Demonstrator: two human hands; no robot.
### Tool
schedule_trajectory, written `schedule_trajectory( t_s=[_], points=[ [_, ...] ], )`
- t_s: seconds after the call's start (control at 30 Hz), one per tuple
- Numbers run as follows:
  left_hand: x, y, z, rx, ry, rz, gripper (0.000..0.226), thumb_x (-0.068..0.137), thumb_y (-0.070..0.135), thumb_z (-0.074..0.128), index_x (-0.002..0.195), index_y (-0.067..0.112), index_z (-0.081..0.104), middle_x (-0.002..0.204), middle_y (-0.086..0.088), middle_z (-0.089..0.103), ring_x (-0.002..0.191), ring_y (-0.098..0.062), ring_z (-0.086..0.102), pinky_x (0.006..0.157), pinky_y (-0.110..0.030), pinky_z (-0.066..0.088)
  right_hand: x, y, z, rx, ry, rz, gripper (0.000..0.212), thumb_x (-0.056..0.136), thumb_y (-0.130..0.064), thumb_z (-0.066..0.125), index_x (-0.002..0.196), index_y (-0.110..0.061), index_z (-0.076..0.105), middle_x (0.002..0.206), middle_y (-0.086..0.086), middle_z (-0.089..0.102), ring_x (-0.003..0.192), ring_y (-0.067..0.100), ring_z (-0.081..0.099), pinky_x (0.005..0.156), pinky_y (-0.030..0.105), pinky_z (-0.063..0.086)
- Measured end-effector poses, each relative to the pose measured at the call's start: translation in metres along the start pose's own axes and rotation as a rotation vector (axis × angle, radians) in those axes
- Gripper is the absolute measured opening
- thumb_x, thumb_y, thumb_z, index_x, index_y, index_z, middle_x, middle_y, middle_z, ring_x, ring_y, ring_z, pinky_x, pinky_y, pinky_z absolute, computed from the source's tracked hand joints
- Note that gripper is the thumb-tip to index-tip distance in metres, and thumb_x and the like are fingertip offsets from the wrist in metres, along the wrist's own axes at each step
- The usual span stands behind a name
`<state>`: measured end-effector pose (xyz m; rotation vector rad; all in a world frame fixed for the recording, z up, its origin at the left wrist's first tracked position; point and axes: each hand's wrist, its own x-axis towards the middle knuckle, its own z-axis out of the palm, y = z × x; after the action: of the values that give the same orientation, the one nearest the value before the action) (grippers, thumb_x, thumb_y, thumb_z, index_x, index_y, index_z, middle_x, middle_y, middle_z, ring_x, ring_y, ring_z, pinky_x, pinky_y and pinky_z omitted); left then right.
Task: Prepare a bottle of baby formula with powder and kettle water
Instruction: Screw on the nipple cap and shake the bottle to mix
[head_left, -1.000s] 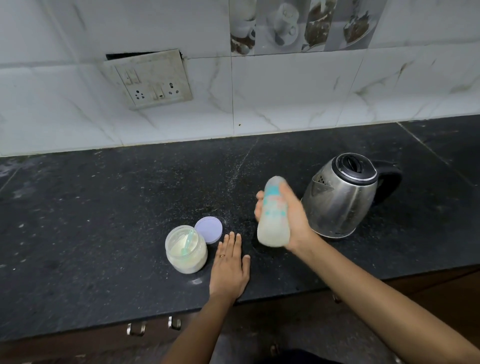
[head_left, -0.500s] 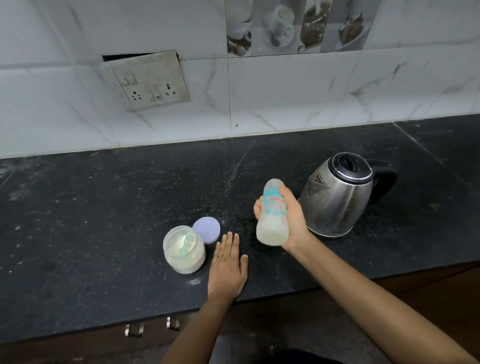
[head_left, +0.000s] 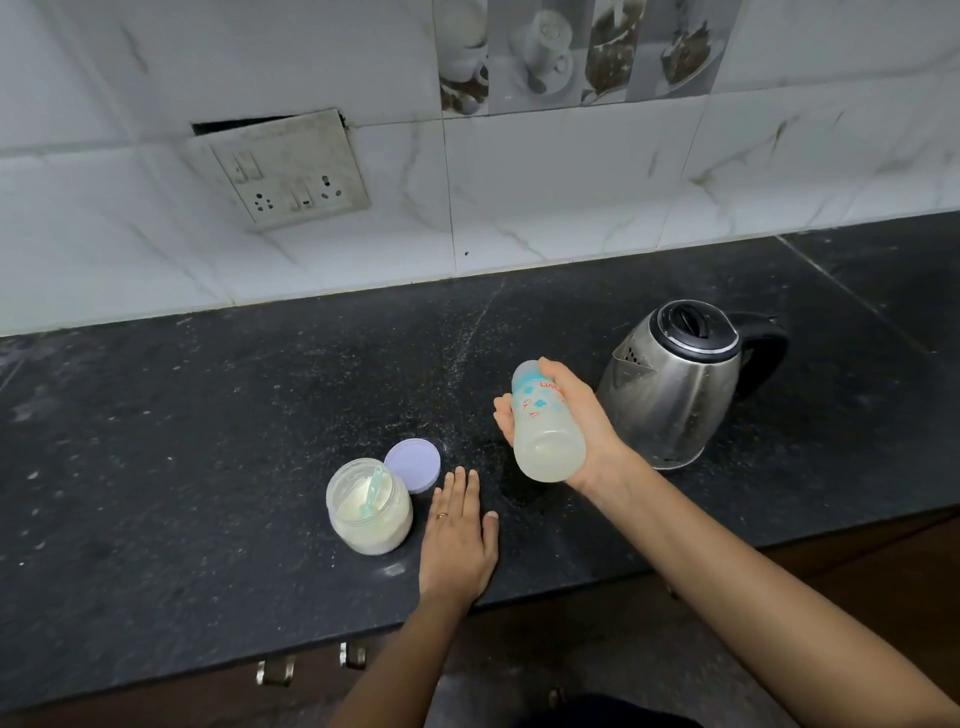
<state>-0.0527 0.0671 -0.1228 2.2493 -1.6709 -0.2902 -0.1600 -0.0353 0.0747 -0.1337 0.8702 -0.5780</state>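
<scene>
My right hand (head_left: 582, 415) grips a clear baby bottle (head_left: 543, 421) with blue and red print, held above the black counter (head_left: 208, 441) and tilted, its milky base turned toward me. My left hand (head_left: 457, 540) lies flat on the counter, fingers straight, with a ring on one finger. Just left of it stands an open jar of formula powder (head_left: 369, 512) with a pale green scoop inside. The jar's lilac lid (head_left: 413, 464) lies behind it. A steel kettle (head_left: 675, 384) with a black lid and handle stands right of the bottle.
A white tiled wall (head_left: 545, 197) runs behind the counter, with a socket plate (head_left: 291, 169) at the upper left. The counter's front edge runs below my left hand, with drawer handles (head_left: 275, 670) under it. Powder specks dust the counter.
The bottle in my right hand has shifted slightly and is sharper now, its base more toward me. My left hand stays flat on the counter.
</scene>
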Motion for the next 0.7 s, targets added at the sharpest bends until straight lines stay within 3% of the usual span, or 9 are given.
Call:
schedule_trajectory(
  t_s=[0.1, 0.23, 0.3, 0.4, 0.5, 0.6, 0.7],
  points=[
    [0.0, -0.001, 0.0, -0.004, 0.001, 0.003, 0.073, 0.09, 0.049, 0.004, 0.152, 0.013, 0.013, 0.16, -0.005, 0.01, 0.147, -0.012, -0.001, 0.116, -0.026, -0.009, 0.0, -0.004, 0.002, 0.018, -0.022, -0.036, 0.049, 0.086, -0.036, 0.068, 0.126, -0.013, 0.052, 0.116, 0.017, 0.061, 0.094, 0.032, 0.066, 0.059, 0.04, 0.061],
    [-0.001, -0.001, 0.001, -0.006, 0.002, 0.002, 0.072, 0.09, 0.049, 0.005, 0.152, 0.013, 0.013, 0.16, -0.004, 0.011, 0.147, -0.012, -0.001, 0.117, -0.026, -0.009, -0.002, -0.003, 0.0, 0.021, 0.004, -0.123, 0.051, 0.091, -0.032, 0.064, 0.135, -0.017, 0.043, 0.113, 0.021, 0.057, 0.091, 0.033, 0.063, 0.079, 0.044, 0.056],
    [-0.001, -0.001, 0.001, -0.008, 0.005, 0.002, 0.071, 0.09, 0.048, 0.006, 0.152, 0.013, 0.014, 0.16, -0.005, 0.011, 0.147, -0.011, -0.001, 0.116, -0.025, -0.011, -0.008, 0.002, -0.003, -0.006, -0.048, -0.107, 0.035, 0.092, -0.029, 0.062, 0.121, -0.013, 0.05, 0.107, 0.022, 0.061, 0.09, 0.032, 0.065, 0.07, 0.045, 0.06],
    [0.001, -0.001, 0.001, -0.005, 0.01, 0.007, 0.071, 0.091, 0.047, 0.007, 0.152, 0.013, 0.015, 0.16, -0.005, 0.012, 0.147, -0.012, 0.0, 0.116, -0.025, -0.01, -0.009, 0.005, -0.005, -0.016, -0.102, -0.078, 0.023, 0.09, -0.025, 0.062, 0.106, -0.009, 0.057, 0.085, 0.016, 0.067, 0.072, 0.026, 0.068, 0.054, 0.039, 0.06],
    [0.0, 0.0, 0.001, -0.008, 0.012, 0.006, 0.071, 0.09, 0.048, 0.007, 0.152, 0.013, 0.016, 0.16, -0.005, 0.013, 0.147, -0.012, 0.001, 0.117, -0.026, -0.009, -0.003, 0.0, -0.001, 0.167, -0.037, -0.163, 0.032, 0.091, -0.026, 0.063, 0.118, -0.013, 0.052, 0.108, 0.019, 0.06, 0.08, 0.029, 0.065, 0.06, 0.043, 0.059],
    [-0.001, -0.001, 0.001, -0.005, 0.002, 0.004, 0.072, 0.09, 0.048, 0.004, 0.152, 0.013, 0.012, 0.16, -0.004, 0.01, 0.146, -0.011, -0.003, 0.116, -0.025, -0.011, -0.005, 0.005, -0.007, 0.052, -0.136, -0.142, 0.025, 0.095, -0.028, 0.054, 0.11, -0.007, 0.056, 0.097, 0.018, 0.064, 0.078, 0.029, 0.068, 0.069, 0.045, 0.057],
    [0.002, -0.001, 0.0, -0.002, 0.007, 0.002, 0.072, 0.089, 0.049, 0.005, 0.152, 0.014, 0.013, 0.16, -0.004, 0.01, 0.146, -0.011, -0.003, 0.116, -0.025, -0.011, -0.003, 0.005, -0.013, -0.061, -0.278, -0.168, 0.027, 0.09, -0.026, 0.052, 0.11, -0.01, 0.059, 0.093, 0.011, 0.066, 0.07, 0.021, 0.068, 0.06, 0.037, 0.06]
  ],
)
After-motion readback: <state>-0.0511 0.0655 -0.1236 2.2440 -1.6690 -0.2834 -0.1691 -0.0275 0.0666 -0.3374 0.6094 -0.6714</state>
